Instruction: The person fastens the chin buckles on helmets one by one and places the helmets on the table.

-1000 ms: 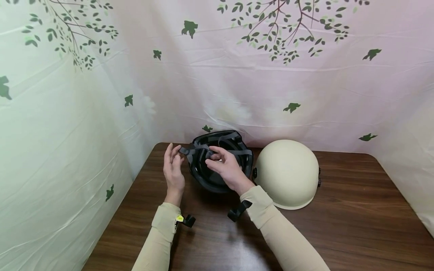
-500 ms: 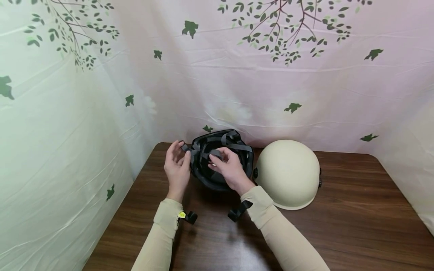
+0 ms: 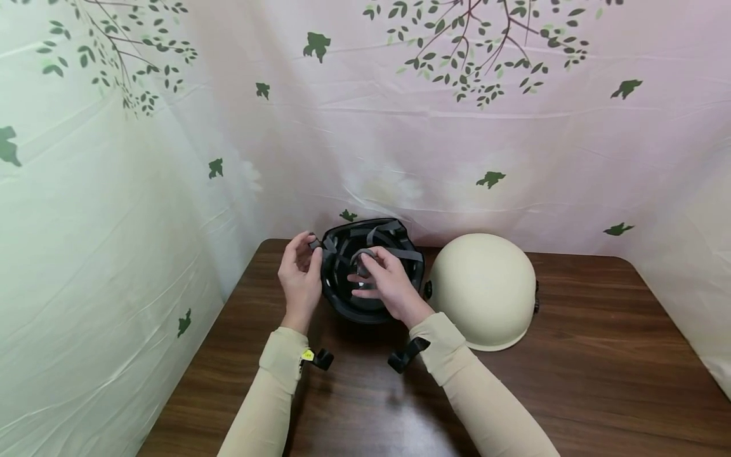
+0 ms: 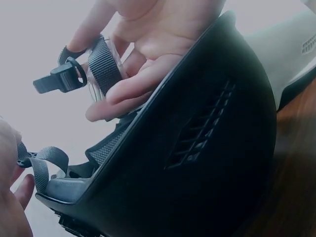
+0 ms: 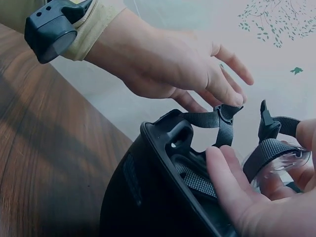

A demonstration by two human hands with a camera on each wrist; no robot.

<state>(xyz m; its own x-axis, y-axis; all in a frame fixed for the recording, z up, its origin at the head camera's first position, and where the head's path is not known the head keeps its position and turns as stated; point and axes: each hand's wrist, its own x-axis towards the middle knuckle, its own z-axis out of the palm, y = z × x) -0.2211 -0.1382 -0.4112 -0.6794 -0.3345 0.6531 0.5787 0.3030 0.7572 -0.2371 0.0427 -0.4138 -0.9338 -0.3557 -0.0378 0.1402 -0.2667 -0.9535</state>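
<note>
In the head view a black helmet (image 3: 365,315) lies upside down, its padded inside and grey straps facing up. At its left rim my left hand (image 3: 301,279) pinches a grey webbing strap by its black plastic fitting (image 5: 228,112), seen in the right wrist view. My right hand (image 3: 393,285) is over the helmet's opening and holds another grey strap (image 4: 104,66), looped over its fingers. A black buckle (image 4: 64,79) hangs from that strap in the left wrist view. A piece of clear plastic (image 5: 284,163) lies under the webbing in the right hand.
A second helmet, beige (image 3: 484,289), sits dome up just right of the black one. Both are on a dark wooden table (image 3: 594,355). A pale cloth with printed leaves (image 3: 400,146) hangs behind and at the sides.
My left hand has shifted slightly right and brought thumb and fingers together on the strap at the helmet's rim. The right hand's lower fingers have spread, and its strap has been lifted a little.
</note>
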